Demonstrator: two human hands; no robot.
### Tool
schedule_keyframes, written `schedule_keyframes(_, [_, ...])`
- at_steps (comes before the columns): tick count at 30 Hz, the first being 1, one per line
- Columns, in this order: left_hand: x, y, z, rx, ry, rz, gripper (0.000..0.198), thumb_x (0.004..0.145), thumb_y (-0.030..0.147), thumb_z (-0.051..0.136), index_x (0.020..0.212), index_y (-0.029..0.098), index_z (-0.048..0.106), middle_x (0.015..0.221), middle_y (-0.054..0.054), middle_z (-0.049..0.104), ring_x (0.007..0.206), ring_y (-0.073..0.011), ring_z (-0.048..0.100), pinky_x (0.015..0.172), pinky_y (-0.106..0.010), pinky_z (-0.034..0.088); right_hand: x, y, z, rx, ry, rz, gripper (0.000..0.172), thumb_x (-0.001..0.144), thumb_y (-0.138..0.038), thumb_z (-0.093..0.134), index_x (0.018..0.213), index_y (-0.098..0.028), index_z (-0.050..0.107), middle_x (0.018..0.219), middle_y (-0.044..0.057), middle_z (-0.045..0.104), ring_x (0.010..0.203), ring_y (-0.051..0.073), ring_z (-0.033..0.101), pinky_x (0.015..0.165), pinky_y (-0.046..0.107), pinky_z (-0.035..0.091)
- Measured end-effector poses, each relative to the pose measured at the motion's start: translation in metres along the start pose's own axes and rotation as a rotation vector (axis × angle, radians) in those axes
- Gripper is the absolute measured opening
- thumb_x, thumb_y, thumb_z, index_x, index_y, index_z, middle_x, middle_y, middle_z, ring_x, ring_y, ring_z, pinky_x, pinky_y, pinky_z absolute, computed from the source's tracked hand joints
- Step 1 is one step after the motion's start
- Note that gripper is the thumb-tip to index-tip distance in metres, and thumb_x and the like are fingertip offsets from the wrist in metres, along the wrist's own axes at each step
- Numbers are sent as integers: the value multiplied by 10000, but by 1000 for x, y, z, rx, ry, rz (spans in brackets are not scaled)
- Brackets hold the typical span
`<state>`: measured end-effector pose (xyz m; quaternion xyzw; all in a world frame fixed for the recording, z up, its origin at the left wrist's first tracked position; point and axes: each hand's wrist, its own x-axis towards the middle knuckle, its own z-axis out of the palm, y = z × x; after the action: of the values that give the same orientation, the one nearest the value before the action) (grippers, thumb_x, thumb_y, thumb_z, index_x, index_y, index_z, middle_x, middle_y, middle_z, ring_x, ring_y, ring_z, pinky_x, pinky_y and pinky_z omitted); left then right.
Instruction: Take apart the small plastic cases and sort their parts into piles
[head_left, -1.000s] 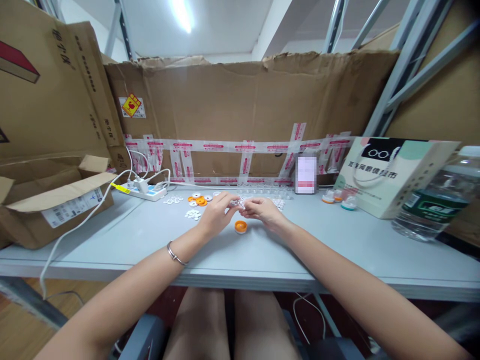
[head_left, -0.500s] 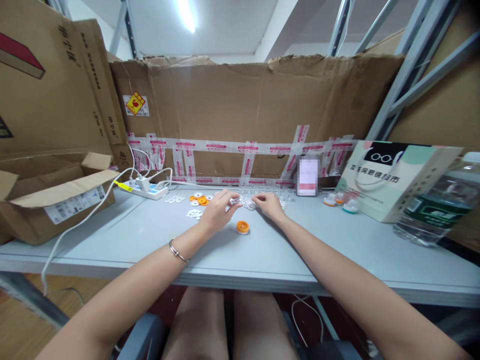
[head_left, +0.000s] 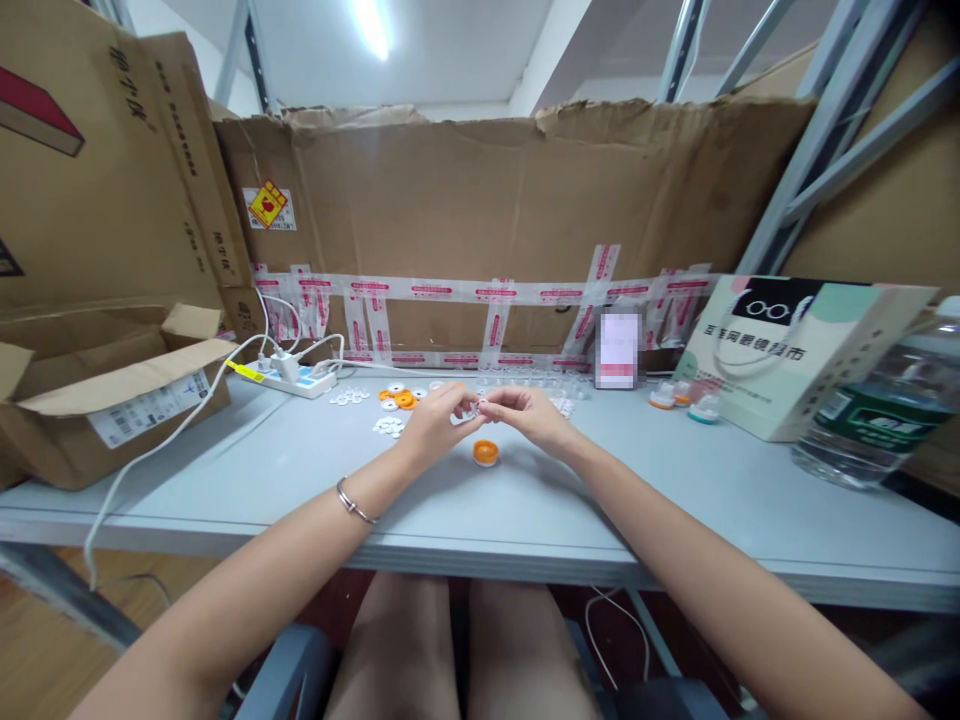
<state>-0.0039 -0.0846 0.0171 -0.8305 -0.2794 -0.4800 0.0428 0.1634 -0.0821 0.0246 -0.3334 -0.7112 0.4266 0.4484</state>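
Note:
My left hand (head_left: pixel 439 420) and my right hand (head_left: pixel 529 415) meet above the middle of the table, fingertips close together. Between the left fingers is a small clear plastic piece (head_left: pixel 472 408), mostly covered by them. The right thumb and forefinger are pinched right beside it; whatever they hold is too small to make out. Just below the hands an orange and white round cap (head_left: pixel 486 453) rests on the table, its orange hollow facing up. Orange rings (head_left: pixel 405 399) and small white discs (head_left: pixel 388 427) lie left of my left hand.
Clear plastic pieces (head_left: pixel 544 383) are spread behind my hands. A phone (head_left: pixel 617 348) leans on the cardboard at the back. To the right are capped small containers (head_left: pixel 703 408), a paper bag (head_left: pixel 780 370) and a water bottle (head_left: pixel 874 400). A power strip (head_left: pixel 292 376) and open carton (head_left: pixel 112 390) stand left.
My right hand has moved left from the pile of small white parts, and its fingertips now meet those of my left hand. The left hand has barely shifted.

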Motion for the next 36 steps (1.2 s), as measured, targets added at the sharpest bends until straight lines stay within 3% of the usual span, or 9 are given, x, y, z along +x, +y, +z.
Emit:
schedule_keyframes(2, [0,0,-1,-2,8,-1,146,754,269,617,838,162,566,685,3,553,604,-106,497,602,-237,436,3,2,-5,-16,56,5,248,644,-406,655,733,-174,658,692,8,657,670,134,579,681,273,449])
schedule_keyframes(7, [0,0,-3,8,31,-31,160,799,289,563,887,155,562,725,-22,557,669,-124,509,624,-247,444,13,18,-54,-261,457,88,202,693,-335,604,817,-179,636,786,30,673,701,144,605,695,284,465])
schedule_keyframes(12, [0,0,-4,8,11,-34,141,830,281,514,859,153,567,712,-22,550,672,-126,507,636,-253,438,7,33,-101,-412,523,245,54,638,-135,625,675,-155,591,520,18,597,525,144,559,572,281,441])
schedule_keyframes(15, [0,1,-6,8,-9,-40,140,838,276,499,849,153,565,712,-19,546,666,-122,506,632,-248,435,5,38,-105,-480,487,308,79,634,-99,615,598,-156,573,465,6,567,468,127,527,521,255,417])
schedule_keyframes(21, [0,2,-7,0,-57,-5,127,836,169,437,842,150,562,713,-20,551,652,-116,504,631,-242,418,6,46,-100,-583,404,376,25,634,-125,632,628,-137,610,461,1,566,468,132,533,499,239,401])
schedule_keyframes(25, [0,-1,-6,2,-79,-8,156,806,123,416,860,152,560,723,-23,555,659,-121,501,636,-244,413,5,41,-102,-665,411,368,109,623,-227,672,687,-144,642,454,-2,546,515,162,542,534,262,390])
schedule_keyframes(29, [0,-7,-6,-21,-204,-35,193,770,90,390,825,154,564,741,-27,577,703,-136,510,664,-259,414,3,27,-90,-679,385,296,219,688,-368,611,742,-157,634,526,-2,553,569,154,533,547,254,380])
schedule_keyframes(32, [1,-7,-10,-52,-354,-60,218,758,86,370,818,158,567,790,-29,591,763,-146,521,724,-279,415,1,18,-69,-579,193,247,301,699,-457,578,758,-166,625,611,-1,581,588,129,524,542,236,386])
schedule_keyframes(36, [0,-2,-15,-69,-594,-101,171,792,234,445,902,167,558,875,-38,585,830,-169,525,754,-291,414,-3,15,-43,-383,-224,183,377,630,-460,656,854,-163,598,712,1,561,653,124,504,609,249,402])
